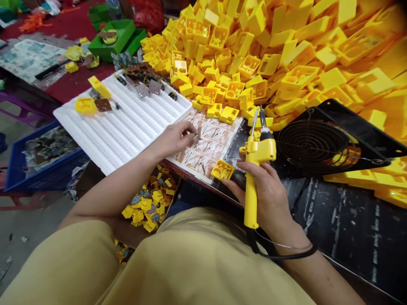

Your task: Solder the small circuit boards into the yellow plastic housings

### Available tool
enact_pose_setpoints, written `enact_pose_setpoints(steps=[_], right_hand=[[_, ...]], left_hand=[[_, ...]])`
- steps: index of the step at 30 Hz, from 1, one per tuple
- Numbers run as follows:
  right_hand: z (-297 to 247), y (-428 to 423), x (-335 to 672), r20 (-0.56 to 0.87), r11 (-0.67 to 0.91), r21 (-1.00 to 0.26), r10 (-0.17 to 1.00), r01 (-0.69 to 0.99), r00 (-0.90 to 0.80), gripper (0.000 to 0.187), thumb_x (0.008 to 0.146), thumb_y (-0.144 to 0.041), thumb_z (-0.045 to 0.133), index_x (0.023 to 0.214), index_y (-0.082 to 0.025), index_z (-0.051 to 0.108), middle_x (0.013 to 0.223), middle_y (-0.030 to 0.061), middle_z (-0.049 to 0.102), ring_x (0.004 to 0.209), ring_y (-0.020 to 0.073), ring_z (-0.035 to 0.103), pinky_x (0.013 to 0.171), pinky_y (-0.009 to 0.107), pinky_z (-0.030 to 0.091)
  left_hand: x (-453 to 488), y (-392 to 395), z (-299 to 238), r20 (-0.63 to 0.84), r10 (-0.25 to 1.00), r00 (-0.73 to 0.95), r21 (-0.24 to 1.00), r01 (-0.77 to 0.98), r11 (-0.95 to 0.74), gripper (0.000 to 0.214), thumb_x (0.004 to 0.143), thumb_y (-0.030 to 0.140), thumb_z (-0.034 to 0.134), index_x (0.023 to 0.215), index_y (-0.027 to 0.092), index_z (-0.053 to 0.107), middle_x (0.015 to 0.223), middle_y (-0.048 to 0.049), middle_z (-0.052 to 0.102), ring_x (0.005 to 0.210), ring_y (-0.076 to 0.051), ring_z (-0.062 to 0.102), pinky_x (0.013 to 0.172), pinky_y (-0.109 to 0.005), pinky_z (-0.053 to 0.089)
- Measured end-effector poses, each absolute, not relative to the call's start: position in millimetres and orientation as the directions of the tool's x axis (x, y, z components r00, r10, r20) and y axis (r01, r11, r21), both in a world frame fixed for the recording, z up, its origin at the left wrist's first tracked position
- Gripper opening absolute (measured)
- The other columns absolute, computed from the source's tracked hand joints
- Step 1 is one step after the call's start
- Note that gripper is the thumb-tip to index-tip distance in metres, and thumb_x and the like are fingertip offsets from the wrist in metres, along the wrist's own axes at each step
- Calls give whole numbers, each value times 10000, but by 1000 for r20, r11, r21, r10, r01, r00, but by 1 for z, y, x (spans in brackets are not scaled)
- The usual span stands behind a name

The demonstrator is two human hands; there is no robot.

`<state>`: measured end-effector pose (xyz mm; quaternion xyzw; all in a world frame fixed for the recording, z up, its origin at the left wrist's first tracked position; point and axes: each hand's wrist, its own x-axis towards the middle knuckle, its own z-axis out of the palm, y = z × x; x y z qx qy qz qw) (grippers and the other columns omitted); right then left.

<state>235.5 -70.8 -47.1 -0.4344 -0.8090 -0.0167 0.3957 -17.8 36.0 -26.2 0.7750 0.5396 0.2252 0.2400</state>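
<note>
My right hand [270,195] is wrapped round the handle of a yellow soldering gun [252,186], whose metal tip points away from me. One finger of that hand reaches to the lower edge of a small yellow plastic housing [222,170] at the table's front edge. My left hand [177,139] is over a brown-patterned sheet [210,142], its fingertips pinched together. Whatever lies between those fingertips is too small to make out. Left of it is a white ribbed foam tray [127,123] with brown circuit boards [154,87] and a yellow housing [85,106] on it.
Yellow housings [233,91] are heaped across the back and right. A black fan with a wire guard [313,146] lies at right. Below the table edge, a box holds more yellow pieces [152,203]. A blue crate [41,184] and green trays [112,40] are at left.
</note>
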Motion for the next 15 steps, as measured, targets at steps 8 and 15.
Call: enact_pose_setpoints(steps=[8,15], right_hand=[[-49,-79,246,678,641,-355,677,681,-284,436,825,-243,715,1202,-225,499,906,36,667,819,199,651,822,371,545],[-34,-99,260,734,624,-354,647,696,-207,252,884,-251,640,1095,-205,510,861,17,672,811,145,647,783,297,550]], left_hand=[[-16,38,-28,-167,916,365,229,918,-324,196,829,182,488,922,157,659,1033,-97,637,1031,-247,587,934,-358,444],[-18,37,1,-163,883,440,360,860,-362,268,807,375,577,607,218,492,550,32,478,553,-156,438,540,-249,266]])
